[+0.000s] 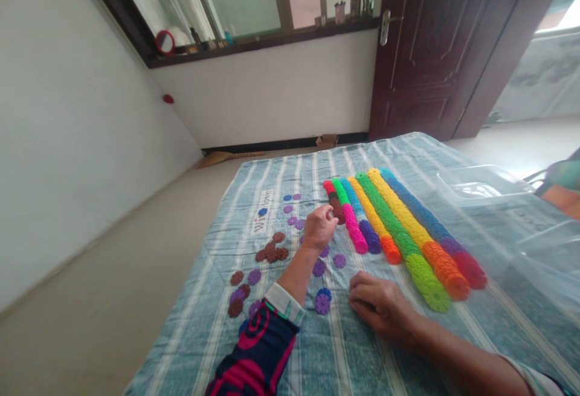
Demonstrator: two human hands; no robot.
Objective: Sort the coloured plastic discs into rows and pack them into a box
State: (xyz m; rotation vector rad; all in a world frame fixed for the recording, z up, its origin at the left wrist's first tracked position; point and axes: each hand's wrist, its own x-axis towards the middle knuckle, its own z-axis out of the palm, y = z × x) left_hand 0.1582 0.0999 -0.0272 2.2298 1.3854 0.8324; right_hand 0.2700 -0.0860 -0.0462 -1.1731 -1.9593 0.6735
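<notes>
My left hand (320, 227) is closed in a pinch at the near end of a short row of overlapping notched plastic discs, beside its brown discs (336, 207). What lies between its fingertips is hidden. My right hand (378, 305) rests on the striped cloth (342, 348) with its fingers curled, and nothing shows in it. Between the hands lie loose purple discs (339, 260) and a blue disc under a purple one (322, 304). A pile of brown discs (272, 253) is left of my left forearm. Long multicoloured disc rows (394, 215) stretch across the cloth to the right.
A paper strip with lettering (263, 212) lies near the cloth's left side. More purple and brown discs (237, 277) are scattered at the left. Clear plastic tubs (484, 185) stand at the right edge. Beyond the table are a wall, a windowsill (272, 41) and a brown door (435, 40).
</notes>
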